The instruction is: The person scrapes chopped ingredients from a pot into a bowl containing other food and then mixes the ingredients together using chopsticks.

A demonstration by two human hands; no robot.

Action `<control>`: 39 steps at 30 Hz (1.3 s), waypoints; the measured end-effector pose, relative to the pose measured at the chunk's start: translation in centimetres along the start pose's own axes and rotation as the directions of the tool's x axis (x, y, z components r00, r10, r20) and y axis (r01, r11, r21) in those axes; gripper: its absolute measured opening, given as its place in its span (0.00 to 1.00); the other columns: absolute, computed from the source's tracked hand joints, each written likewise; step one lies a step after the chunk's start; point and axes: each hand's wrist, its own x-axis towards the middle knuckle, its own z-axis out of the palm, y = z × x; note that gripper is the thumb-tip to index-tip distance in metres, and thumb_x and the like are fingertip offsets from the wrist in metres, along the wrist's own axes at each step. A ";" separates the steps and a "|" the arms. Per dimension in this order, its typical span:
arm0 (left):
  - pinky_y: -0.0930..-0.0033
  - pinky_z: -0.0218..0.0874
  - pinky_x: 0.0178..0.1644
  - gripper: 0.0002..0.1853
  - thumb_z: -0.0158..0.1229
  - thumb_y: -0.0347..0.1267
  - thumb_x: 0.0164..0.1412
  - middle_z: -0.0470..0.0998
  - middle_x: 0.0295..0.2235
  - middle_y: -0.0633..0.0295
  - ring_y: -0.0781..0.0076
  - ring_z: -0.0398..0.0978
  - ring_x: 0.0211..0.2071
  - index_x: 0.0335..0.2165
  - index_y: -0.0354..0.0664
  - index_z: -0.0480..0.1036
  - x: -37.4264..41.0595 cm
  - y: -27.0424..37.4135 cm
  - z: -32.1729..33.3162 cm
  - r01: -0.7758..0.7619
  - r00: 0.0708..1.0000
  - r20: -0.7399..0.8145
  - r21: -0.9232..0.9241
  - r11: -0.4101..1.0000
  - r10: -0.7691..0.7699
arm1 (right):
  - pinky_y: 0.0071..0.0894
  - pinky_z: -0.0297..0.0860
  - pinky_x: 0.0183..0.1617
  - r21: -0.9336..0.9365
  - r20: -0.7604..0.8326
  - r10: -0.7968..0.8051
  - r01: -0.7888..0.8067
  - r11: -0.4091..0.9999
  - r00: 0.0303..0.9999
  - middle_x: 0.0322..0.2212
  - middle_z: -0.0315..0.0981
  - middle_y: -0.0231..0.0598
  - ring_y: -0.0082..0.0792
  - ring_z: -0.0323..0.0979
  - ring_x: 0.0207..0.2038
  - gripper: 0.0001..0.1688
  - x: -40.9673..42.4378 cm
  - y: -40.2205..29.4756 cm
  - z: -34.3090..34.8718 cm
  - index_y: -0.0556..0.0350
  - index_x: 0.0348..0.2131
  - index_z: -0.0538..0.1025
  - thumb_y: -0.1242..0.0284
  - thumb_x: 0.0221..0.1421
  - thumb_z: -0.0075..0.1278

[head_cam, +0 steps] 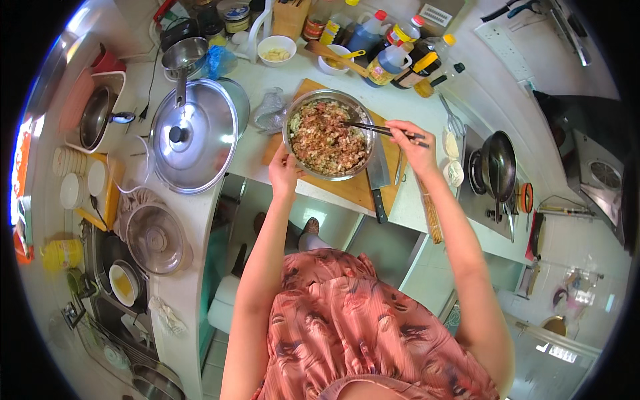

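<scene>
A round stainless steel bowl [327, 176] stands on a wooden cutting board [345, 192]. It holds a chopped meat and vegetable mixture [327, 140]. My left hand [284, 170] grips the bowl's rim at its lower left. In my right hand [412, 150] is a pair of dark chopsticks [372, 128], whose tips reach into the mixture. Part of a cleaver [378, 172] shows to the right of the bowl, its black handle pointing towards me over the board's front edge. A slim metal utensil [398, 167] lies beside the cleaver.
Behind the bowl stand sauce bottles [382, 65] and two white bowls [276, 51]. A large steel lid [195, 140] is on the left, above a sink [122, 320]. To the right, a black wok [500, 160] rests near the stove [470, 200]. A bundle of sticks [431, 215] lies at the counter edge.
</scene>
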 end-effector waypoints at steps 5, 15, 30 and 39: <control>0.70 0.71 0.29 0.20 0.40 0.24 0.59 0.67 0.31 0.63 0.74 0.71 0.28 0.51 0.39 0.60 0.3 -0.6 -0.5 -0.013 1.000 0.003 0.016 1.000 0.012 | 0.20 0.71 0.34 0.039 0.005 -0.009 0.009 0.999 1.000 0.31 0.73 0.35 0.22 0.71 0.31 0.11 4.3 1.8 -2.0 0.59 0.37 0.75 0.75 0.52 0.48; 0.69 0.71 0.30 0.20 0.40 0.24 0.59 0.66 0.32 0.62 0.73 0.71 0.30 0.52 0.40 0.60 0.5 -1.0 -0.6 0.011 1.000 0.002 0.007 1.000 -0.011 | 0.20 0.71 0.35 0.043 0.061 0.072 -0.075 0.996 0.996 0.29 0.73 0.36 0.24 0.72 0.32 0.11 5.4 1.4 -4.1 0.59 0.37 0.75 0.75 0.54 0.46; 0.71 0.71 0.28 0.21 0.40 0.24 0.59 0.66 0.32 0.62 0.73 0.72 0.29 0.52 0.38 0.58 0.5 -0.6 -0.7 0.001 0.999 0.035 0.025 1.000 -0.002 | 0.19 0.71 0.36 -0.022 0.083 0.108 -0.107 0.994 0.991 0.29 0.73 0.36 0.22 0.71 0.31 0.11 4.9 1.6 -5.3 0.58 0.38 0.75 0.74 0.54 0.46; 0.74 0.69 0.27 0.21 0.40 0.23 0.59 0.67 0.32 0.61 0.75 0.71 0.27 0.53 0.37 0.57 0.9 -1.3 -1.0 0.002 0.999 0.048 0.027 1.000 -0.003 | 0.20 0.71 0.37 -0.044 0.022 0.179 -0.178 0.983 0.984 0.35 0.73 0.36 0.25 0.71 0.35 0.12 -1.4 1.7 -3.7 0.57 0.38 0.75 0.75 0.54 0.45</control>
